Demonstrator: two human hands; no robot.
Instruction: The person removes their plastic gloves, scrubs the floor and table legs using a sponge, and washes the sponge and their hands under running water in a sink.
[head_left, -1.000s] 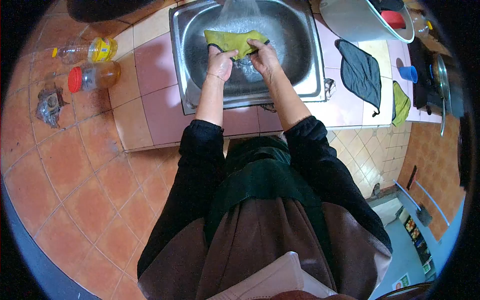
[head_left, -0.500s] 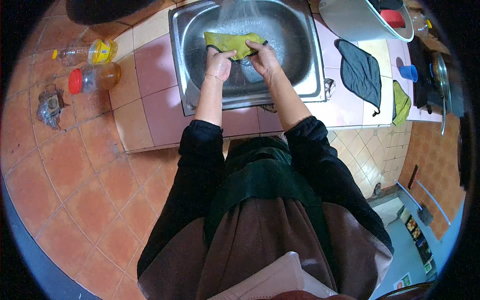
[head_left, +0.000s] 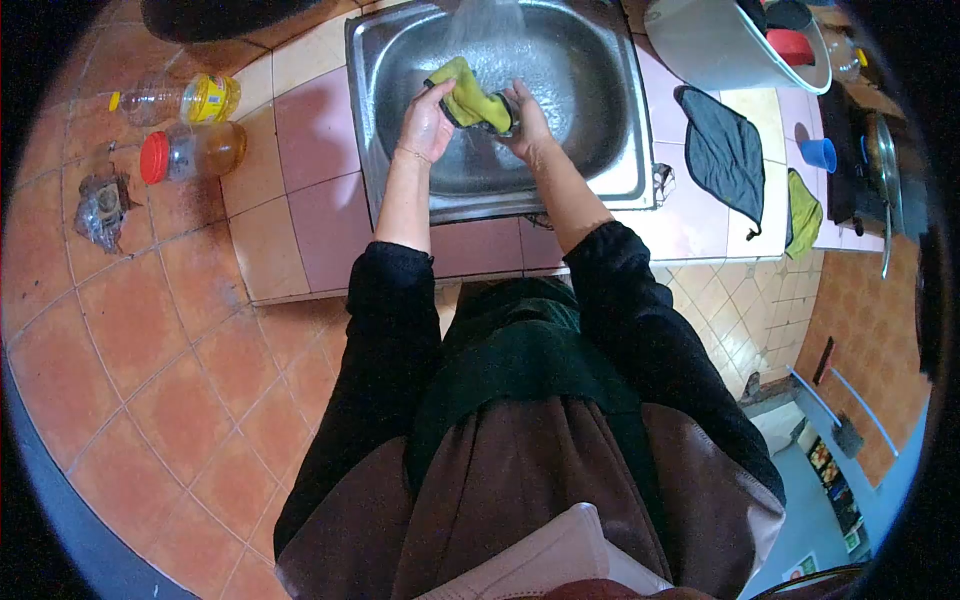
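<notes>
A yellow-green cloth (head_left: pixel 470 97) with a dark edge hangs bunched between my two hands, over the metal sink (head_left: pixel 612 165). My left hand (head_left: pixel 428 122) pinches its left end between thumb and fingers. At the other end, my right hand (head_left: pixel 524 125) grips the lower right corner, with the fingers partly hidden behind the cloth. Water (head_left: pixel 485 25) runs into the far side of the basin, beyond the cloth, and the basin floor is wet.
Right of the sink lie a dark grey cloth (head_left: pixel 722 160), a green cloth (head_left: pixel 803 215) at the counter edge and a blue cup (head_left: pixel 818 154). A large pot (head_left: pixel 700 45) stands behind them. To the left are a red-lidded jar (head_left: pixel 195 152) and a plastic bottle (head_left: pixel 155 104).
The cloth was stretched wide and flat between both hands; now it is bunched and slanted down to the right. My left hand has turned and shifted slightly left.
</notes>
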